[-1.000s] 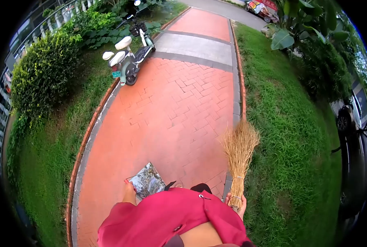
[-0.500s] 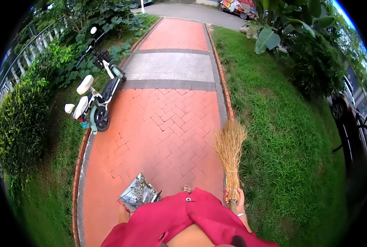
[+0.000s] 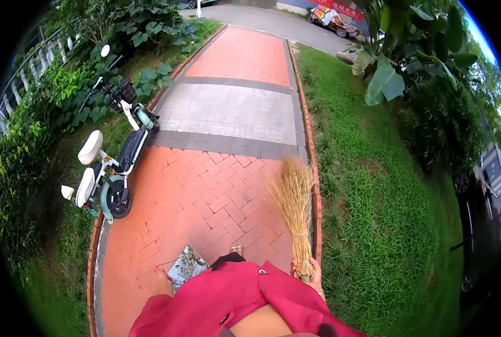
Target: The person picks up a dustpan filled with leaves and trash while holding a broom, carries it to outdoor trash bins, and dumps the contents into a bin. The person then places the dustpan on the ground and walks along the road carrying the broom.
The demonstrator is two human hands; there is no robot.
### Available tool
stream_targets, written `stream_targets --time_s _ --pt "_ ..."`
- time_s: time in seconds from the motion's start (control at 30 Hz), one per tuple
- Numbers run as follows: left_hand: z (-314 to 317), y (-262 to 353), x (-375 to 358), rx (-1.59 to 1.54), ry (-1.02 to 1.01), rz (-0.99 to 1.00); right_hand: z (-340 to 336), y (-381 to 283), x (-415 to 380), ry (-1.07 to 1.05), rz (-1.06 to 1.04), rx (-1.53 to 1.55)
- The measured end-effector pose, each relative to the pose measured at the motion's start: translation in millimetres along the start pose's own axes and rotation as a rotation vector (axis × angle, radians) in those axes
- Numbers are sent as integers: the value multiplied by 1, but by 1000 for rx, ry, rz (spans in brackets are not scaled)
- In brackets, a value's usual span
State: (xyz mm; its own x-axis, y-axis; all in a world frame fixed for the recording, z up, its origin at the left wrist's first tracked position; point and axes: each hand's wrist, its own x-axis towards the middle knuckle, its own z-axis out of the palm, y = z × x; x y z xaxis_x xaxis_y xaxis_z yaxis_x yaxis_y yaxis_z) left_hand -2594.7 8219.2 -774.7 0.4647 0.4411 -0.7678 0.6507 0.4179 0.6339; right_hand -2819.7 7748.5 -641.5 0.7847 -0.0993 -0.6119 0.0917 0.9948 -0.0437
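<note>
A straw broom points forward along the path's right side, its bristles fanned out over the red bricks. My right hand is wrapped round it, where the bound straw meets the handle. At lower left, my left hand is closed by the edge of a shiny, stained metal dustpan with a thin wire on it. Part of the dustpan is hidden behind my red top. One sandalled foot shows on the bricks ahead of me.
A brick path runs ahead across a grey paved band to a road. A white and green electric scooter stands at its left edge. Raised brick kerbs, grass and bushes border it. Parked vehicles stand far right.
I have moved forward along the path; the scooter and grey band are nearer. The broom has swung left over the bricks. A foot has come further forward. Both hands keep their hold.
</note>
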Motion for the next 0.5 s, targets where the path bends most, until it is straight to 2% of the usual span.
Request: stream_targets --time_s 0.17,0.3,0.4,0.5 --pt "129 29 70 58 -103 -63 75 -65 66 101 -138 71" --pt "240 72 101 80 -90 -67 121 -121 134 38 -244 205" --pt "325 95 118 75 -81 -61 171 -174 195 64 -276 318" --pt "399 110 130 50 -70 -58 187 -238 272 57 -254 301"
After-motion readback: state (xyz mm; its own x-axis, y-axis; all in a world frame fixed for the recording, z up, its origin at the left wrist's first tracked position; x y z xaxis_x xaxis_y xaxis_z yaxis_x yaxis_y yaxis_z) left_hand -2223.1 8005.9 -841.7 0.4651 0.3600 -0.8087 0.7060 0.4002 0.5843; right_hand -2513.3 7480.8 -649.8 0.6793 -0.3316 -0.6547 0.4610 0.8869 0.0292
